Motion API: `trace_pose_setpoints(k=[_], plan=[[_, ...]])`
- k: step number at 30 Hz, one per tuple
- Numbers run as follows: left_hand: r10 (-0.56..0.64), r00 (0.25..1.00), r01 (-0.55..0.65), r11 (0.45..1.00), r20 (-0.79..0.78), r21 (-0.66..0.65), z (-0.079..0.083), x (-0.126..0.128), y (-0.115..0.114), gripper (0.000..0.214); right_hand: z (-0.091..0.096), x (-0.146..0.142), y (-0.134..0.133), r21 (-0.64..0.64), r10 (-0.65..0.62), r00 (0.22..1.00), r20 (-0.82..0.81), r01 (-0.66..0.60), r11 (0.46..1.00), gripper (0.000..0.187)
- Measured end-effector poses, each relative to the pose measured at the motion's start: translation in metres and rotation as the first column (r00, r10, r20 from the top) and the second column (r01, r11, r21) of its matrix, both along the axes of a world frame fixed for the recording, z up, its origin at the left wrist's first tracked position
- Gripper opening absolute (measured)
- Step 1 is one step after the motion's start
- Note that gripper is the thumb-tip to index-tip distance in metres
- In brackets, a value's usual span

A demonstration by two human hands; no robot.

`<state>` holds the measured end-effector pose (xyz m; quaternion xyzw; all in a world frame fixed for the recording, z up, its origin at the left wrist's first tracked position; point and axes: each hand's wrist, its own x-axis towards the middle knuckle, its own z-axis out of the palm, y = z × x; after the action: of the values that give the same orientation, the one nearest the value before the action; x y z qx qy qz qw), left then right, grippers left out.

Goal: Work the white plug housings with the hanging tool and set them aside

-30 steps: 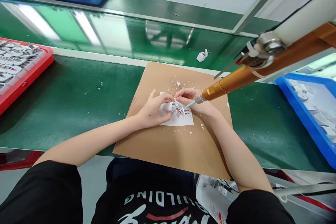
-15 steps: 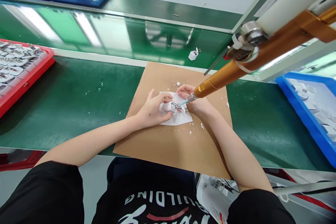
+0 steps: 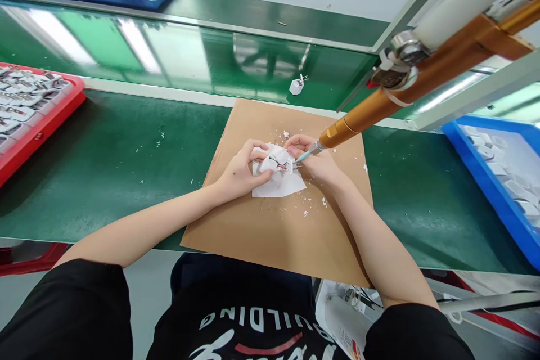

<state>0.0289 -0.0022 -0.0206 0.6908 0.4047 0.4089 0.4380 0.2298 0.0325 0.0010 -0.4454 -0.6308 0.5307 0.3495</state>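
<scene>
My left hand (image 3: 242, 169) is closed around a white plastic charger housing (image 3: 269, 164), thumb on the near side and fingers behind. Thin red and dark wires (image 3: 279, 165) run from its open end to a white plug cap (image 3: 290, 166) with metal prongs. My right hand (image 3: 314, 162) is closed at the cap's prong side, its fingertips partly hidden. The light-blue nozzle (image 3: 302, 156) of an orange dispensing tool (image 3: 358, 119) comes down over the right hand, its tip near the cap. Beneath both parts lies a white paper sheet (image 3: 280, 187).
Brown cardboard (image 3: 270, 236) with white scraps covers part of the green bench (image 3: 139, 163). A red tray (image 3: 50, 129) of parts stands left, a blue tray (image 3: 476, 180) of white housings right. Another charger (image 3: 297, 86) sits on the green belt (image 3: 253, 76) behind.
The nozzle tip has moved right and slightly up. My left hand and the housing have shifted and turned a little. The charger on the belt has travelled left.
</scene>
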Motion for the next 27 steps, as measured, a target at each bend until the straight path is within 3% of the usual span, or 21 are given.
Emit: trace_pose_setpoints(k=[6,15,27], plan=[[0.026,1.0,-0.025,0.999,-0.012,0.036,-0.003,0.001,0.001,0.04,-0.001,-0.005,0.0,-0.016,-0.171,0.983,-0.068,0.17,0.985,0.025],[0.037,0.998,-0.029,0.988,-0.05,0.152,-0.003,0.0,0.003,0.035,-0.006,-0.004,0.003,-0.081,-0.181,0.976,-0.122,0.172,0.982,0.031],[0.049,0.994,-0.033,0.987,-0.098,0.156,-0.003,0.0,0.003,0.036,-0.016,-0.001,0.009,-0.078,-0.157,0.978,-0.138,0.148,0.986,0.033]])
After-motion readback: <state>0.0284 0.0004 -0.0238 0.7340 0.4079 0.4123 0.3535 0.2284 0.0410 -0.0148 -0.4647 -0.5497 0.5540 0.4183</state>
